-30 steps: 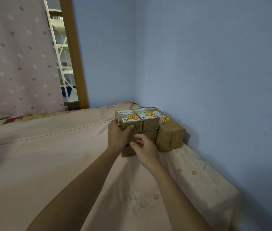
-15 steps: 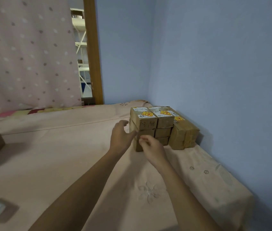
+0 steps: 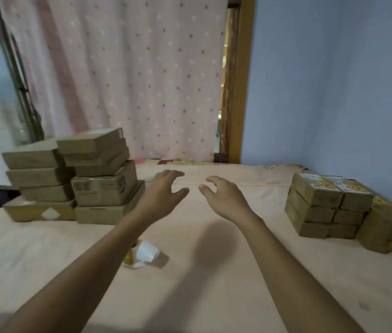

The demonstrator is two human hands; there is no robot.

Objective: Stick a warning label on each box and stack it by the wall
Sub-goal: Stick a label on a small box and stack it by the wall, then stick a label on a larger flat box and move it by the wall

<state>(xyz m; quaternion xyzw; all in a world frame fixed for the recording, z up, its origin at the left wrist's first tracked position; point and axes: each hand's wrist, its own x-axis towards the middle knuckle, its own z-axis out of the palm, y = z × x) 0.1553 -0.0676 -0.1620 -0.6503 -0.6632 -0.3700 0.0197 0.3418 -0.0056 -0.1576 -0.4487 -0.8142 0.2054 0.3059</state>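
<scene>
Both hands have left the labelled stack (image 3: 329,205) by the wall; left hand (image 3: 163,195) and right hand (image 3: 226,200) hover open, empty, over the bed. Unlabelled boxes (image 3: 101,179) wait at left: probably light, stiff cardboard, best gripped by opposite sides.

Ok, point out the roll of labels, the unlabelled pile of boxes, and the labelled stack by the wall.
roll of labels (image 3: 147,251), head view, on its white paper.
unlabelled pile of boxes (image 3: 103,191), head view, front face of a middle box.
labelled stack (image 3: 319,197), head view, front face of the top-left box.

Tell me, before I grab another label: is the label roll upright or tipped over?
Tipped over: the label roll lies on its side on the bed sheet.
</scene>
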